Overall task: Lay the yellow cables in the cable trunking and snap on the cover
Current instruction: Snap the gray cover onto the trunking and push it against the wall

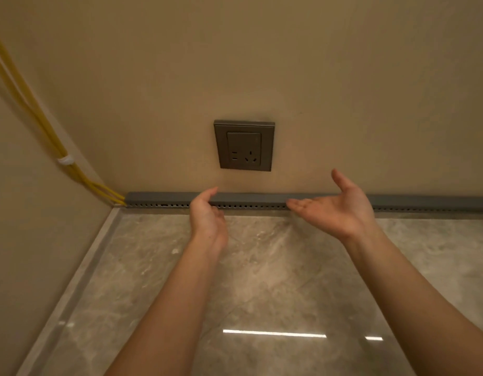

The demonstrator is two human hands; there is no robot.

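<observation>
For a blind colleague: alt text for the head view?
A left hand curls over a grey slotted cable trunking along the foot of a beige wall; the right hand hovers open. Yellow cables enter the trunking's left end.

Head cam, fwd-down, close to wall (pixel 343 77)

Yellow cables (pixel 74 172), grey perforated trunking (pixel 167 200), dark grey socket (pixel 244 145), beige wall (pixel 343 90), marbled floor (pixel 275 267).

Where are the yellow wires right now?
In the head view, the yellow cables run down the wall corner at far left, through a white clip, and enter the left end of the grey trunking.
</observation>
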